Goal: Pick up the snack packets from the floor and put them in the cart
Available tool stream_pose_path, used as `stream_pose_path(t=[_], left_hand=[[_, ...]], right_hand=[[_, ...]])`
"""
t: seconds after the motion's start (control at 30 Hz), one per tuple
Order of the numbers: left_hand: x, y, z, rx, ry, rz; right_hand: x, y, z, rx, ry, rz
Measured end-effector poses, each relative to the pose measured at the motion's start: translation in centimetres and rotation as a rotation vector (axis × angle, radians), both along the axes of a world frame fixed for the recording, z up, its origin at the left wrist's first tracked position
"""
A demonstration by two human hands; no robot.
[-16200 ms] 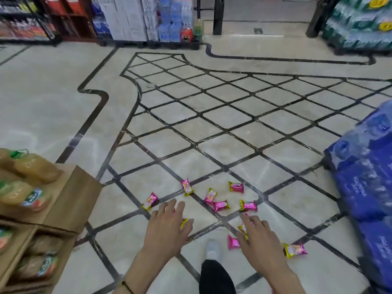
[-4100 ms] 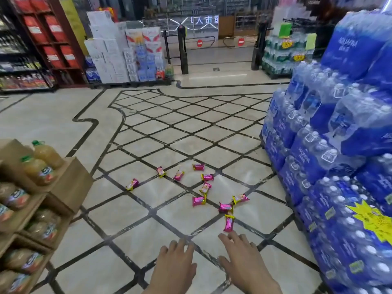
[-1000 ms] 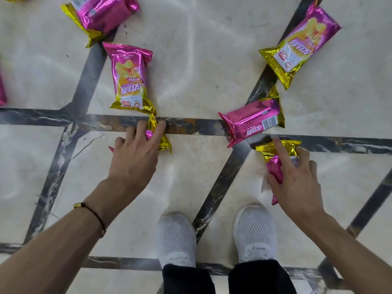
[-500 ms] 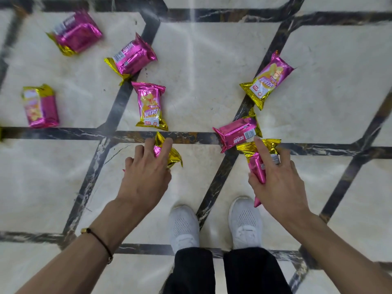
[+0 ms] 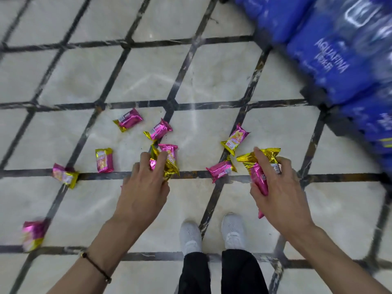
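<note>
Head view: your left hand (image 5: 142, 194) has fingers curled round left packet (image 5: 153, 162). Right hand (image 5: 284, 194) grips right packet (image 5: 259, 178). Both packets are held off floor (image 5: 212, 81), ahead of shoes (image 5: 190, 236). Loose packets (image 5: 128, 120) lie scattered ahead and left of shoes. Judge foil light, crinkly, slippery, contents crushable: pinch crimped gold ends, squeeze gently. Cart not in view.

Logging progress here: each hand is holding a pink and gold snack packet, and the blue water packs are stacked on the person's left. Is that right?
Not quite. The head view shows the blue water packs on the person's right. The left hand does hold a packet, the right hand a second packet.
</note>
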State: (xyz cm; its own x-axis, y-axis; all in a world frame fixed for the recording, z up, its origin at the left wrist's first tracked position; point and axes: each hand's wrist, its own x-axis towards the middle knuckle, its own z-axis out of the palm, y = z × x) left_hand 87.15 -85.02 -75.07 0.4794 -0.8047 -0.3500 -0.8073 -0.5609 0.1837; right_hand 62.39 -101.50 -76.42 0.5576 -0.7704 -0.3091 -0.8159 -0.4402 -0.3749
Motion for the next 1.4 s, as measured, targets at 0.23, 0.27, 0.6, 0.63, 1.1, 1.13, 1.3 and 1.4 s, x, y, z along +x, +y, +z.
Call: stream_pose_path(t=[0.23,0.27,0.6,0.63,1.1,1.13,1.3,1.4], left_hand=[[-1.8,-1.7,15.8,-0.086,0.006,-0.046],[-2.1,-1.7,18.0,-0.095,-0.002,-0.048],[-4.0,-0.1,38.1,-0.223,-0.071,0.195],[-4.2,0.1,39.8,-0.23,-0.094,0.226],[-8.5,1.0,51.8,-0.309,0.009,0.389],[-8.5,0.8,52.3,-0.316,0.011,0.394],[-8.2,0.2,54.5,-0.319,0.012,0.407],[-8.3,-0.3,55.2,-0.334,0.023,0.412]], right_hand=[[-0.8,-1.1,14.3,-0.084,0.003,-0.026],[-1.0,-0.9,16.3,-0.088,0.012,-0.027],[-1.9,2.2,37.1,-0.15,-0.03,0.032],[-1.8,2.3,38.9,-0.164,-0.051,0.03],[0.9,1.1,53.9,-0.194,-0.214,0.003],[1.0,0.9,54.4,-0.207,-0.225,0.014],[1.1,-0.3,55.7,-0.193,-0.243,0.022],[0.7,-0.5,56.2,-0.163,-0.234,0.028]])
